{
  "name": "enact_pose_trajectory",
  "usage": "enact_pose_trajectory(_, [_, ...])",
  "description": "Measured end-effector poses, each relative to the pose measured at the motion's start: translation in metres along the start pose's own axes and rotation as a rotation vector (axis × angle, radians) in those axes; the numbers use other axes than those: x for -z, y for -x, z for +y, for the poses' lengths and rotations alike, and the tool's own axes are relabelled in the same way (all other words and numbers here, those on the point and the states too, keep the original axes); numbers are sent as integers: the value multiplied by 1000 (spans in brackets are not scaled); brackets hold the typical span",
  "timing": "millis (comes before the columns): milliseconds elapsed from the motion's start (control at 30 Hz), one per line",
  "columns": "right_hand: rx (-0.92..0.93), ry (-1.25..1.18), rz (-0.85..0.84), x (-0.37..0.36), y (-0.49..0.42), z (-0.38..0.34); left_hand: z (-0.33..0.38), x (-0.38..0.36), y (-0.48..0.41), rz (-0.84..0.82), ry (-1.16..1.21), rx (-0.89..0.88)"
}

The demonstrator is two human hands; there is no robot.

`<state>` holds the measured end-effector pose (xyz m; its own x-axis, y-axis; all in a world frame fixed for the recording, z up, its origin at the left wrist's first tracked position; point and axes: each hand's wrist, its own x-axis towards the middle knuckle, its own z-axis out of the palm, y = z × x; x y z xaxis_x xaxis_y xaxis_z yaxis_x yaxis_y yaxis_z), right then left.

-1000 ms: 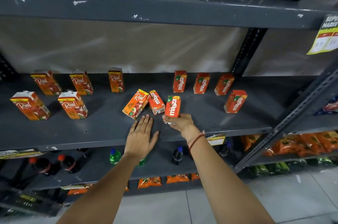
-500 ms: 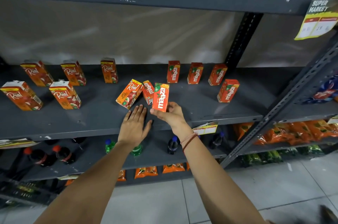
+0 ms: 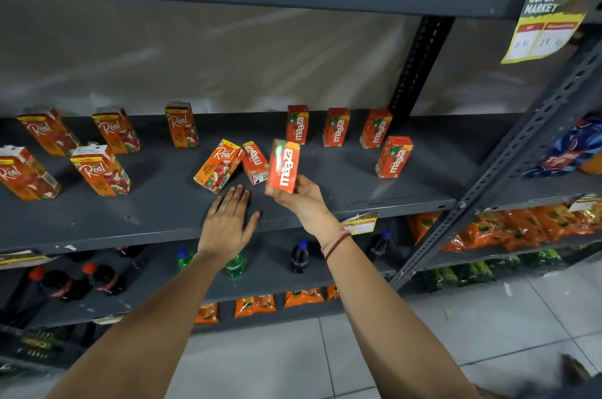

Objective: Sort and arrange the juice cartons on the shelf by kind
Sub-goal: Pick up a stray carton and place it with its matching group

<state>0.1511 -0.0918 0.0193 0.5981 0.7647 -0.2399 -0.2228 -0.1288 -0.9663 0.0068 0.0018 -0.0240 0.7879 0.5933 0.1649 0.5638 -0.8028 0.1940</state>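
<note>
- Holding a Maaza carton point(image 3: 282, 166) by its lower end, your right hand point(image 3: 301, 199) keeps it upright, raised off the grey shelf point(image 3: 156, 206), fingers wrapped round the bottom edge.
- Your left hand point(image 3: 229, 222) lies flat and empty on the shelf near its front edge, fingers spread and pointing at the cartons behind.
- Just beyond those fingertips a Real carton point(image 3: 217, 166) lies tipped over at a slant, and a second small Maaza carton point(image 3: 255, 162) leans against its right side.
- Behind the carton you hold, three Maaza cartons point(image 3: 336, 126) stand in a row along the back, with a fourth point(image 3: 393, 156) further forward on the right.
- On the left half of the shelf, five Real cartons point(image 3: 115, 129) stand upright: three at the back, two nearer the front.
- A red thread bracelet point(image 3: 335, 243) circles your right wrist.
- The rack below holds soft drink bottles point(image 3: 299, 257).
</note>
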Motion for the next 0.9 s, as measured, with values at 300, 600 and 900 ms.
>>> enact_pose_trajectory(300, [69,246,214,98,-30,-19,2,2,-1,3,-5,-3])
enact_pose_trajectory(600, [72,613,273,147,-62,-27,2,-1,-3,8,-25,11])
enact_pose_trajectory(900, [204,437,671,112,-26,-7,4,-1,-2,32,-8,17])
